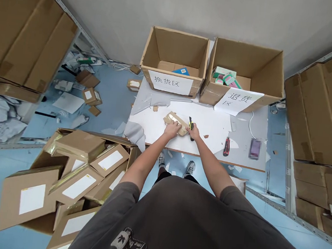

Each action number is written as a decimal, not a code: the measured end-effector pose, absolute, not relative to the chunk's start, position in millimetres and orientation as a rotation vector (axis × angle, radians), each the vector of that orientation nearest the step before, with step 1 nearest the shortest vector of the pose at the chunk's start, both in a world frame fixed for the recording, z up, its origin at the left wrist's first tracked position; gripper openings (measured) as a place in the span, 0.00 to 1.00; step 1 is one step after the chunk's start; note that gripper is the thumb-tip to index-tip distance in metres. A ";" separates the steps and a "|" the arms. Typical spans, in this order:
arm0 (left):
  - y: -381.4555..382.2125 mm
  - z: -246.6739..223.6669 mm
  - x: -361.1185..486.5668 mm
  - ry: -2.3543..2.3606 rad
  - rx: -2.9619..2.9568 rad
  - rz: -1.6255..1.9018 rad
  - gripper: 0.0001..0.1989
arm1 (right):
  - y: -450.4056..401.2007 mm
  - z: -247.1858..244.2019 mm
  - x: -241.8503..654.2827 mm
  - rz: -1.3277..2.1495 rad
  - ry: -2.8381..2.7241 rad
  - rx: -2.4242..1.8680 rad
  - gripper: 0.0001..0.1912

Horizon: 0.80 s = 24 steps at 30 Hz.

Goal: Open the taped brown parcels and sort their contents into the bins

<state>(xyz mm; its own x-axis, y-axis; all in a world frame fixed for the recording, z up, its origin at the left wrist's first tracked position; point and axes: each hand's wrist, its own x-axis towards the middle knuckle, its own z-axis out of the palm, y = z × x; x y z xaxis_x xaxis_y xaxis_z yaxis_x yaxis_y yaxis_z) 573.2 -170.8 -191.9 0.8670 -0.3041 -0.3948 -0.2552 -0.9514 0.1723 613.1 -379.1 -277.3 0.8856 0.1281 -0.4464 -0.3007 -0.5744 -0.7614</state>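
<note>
A small taped cardboard parcel (171,118) lies at a slant on the white table (154,127). My left hand (172,129) is on the front edge of the parcel, its fingers bent over the taped top. At the parcel's right end, my right hand (194,132) has its fingers closed around a yellow and black utility knife (190,123), which points away from me. Whether the knife touches the parcel cannot be made out. A red and black cutter (227,147) rests farther right on the table.
Two open cartons with paper signs, the left carton (173,51) and the right carton (248,64), stand at the table's back. A big box of parcels (70,170) is at the lower left. Shelves with cartons (316,111) flank both sides. A blurred purple item (255,148) lies at right.
</note>
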 end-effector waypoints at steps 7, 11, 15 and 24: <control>-158.4 -195.1 593.0 -0.276 2.916 -0.624 0.28 | -354.2 -281.4 642.0 0.495 -0.056 -2.305 0.19; -161.4 -195.9 609.1 -0.283 2.902 -0.618 0.26 | -350.0 -279.5 644.4 0.470 -0.035 -2.351 0.20; -161.9 -194.7 613.6 -0.336 2.897 -0.553 0.26 | -349.0 -270.1 647.8 0.449 -0.003 -2.366 0.21; -154.9 -190.4 605.8 -0.379 2.925 -0.580 0.31 | -389.0 -232.4 618.1 0.844 -0.127 -2.262 0.17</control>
